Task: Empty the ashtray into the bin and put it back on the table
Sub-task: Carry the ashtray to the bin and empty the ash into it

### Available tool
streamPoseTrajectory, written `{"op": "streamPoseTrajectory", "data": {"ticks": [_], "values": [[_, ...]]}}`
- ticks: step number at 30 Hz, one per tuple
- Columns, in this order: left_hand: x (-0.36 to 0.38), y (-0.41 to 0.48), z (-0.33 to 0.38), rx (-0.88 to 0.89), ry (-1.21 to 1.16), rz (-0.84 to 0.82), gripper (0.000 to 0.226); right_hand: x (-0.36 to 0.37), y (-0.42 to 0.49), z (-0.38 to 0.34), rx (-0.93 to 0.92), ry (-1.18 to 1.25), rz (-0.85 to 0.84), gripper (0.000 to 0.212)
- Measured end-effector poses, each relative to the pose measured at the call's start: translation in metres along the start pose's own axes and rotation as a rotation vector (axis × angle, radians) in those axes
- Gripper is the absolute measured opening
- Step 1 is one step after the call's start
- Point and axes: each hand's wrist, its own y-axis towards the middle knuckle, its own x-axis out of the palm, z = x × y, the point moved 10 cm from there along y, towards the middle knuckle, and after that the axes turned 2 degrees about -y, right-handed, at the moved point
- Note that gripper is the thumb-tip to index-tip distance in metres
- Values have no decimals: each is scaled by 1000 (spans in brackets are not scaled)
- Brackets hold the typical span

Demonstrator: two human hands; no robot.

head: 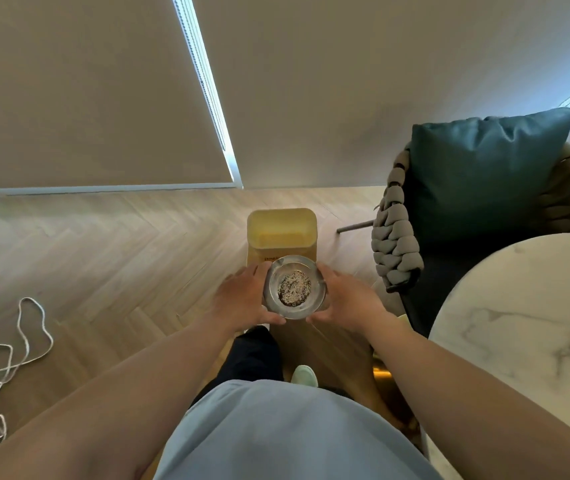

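Observation:
A round glass ashtray [293,287] with a dark patch of ash and speckled grit in its middle is held level in the air. My left hand [242,299] grips its left side and my right hand [345,299] grips its right side. Just beyond the ashtray stands a yellow bin [281,230] on the floor, open at the top; the ashtray overlaps its near edge in the view. A round white marble table [525,323] is at the right, close to my right forearm.
A woven chair [394,244] with a teal cushion [484,174] stands behind the table, right of the bin. A white cord [10,358] lies looped on the herringbone wood floor at the left. Roller blinds cover the windows ahead. My legs and a shoe show below.

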Motion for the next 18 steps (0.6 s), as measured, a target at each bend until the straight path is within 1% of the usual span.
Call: {"op": "streamPoseTrajectory", "data": {"ticks": [5,9,11,18], "values": [[-17,40,-24,42,11,-44,107,-10,42,-7,33,25,10,108],[-26,68,-43,77,40,-78,108,-12,68,-14,41,63,56,106],[-28,82,-52,88,60,-92,110,-12,83,-14,48,75,69,109],[-15,128,-76,80,52,-99,112,1,140,4,67,88,13,109]]}}
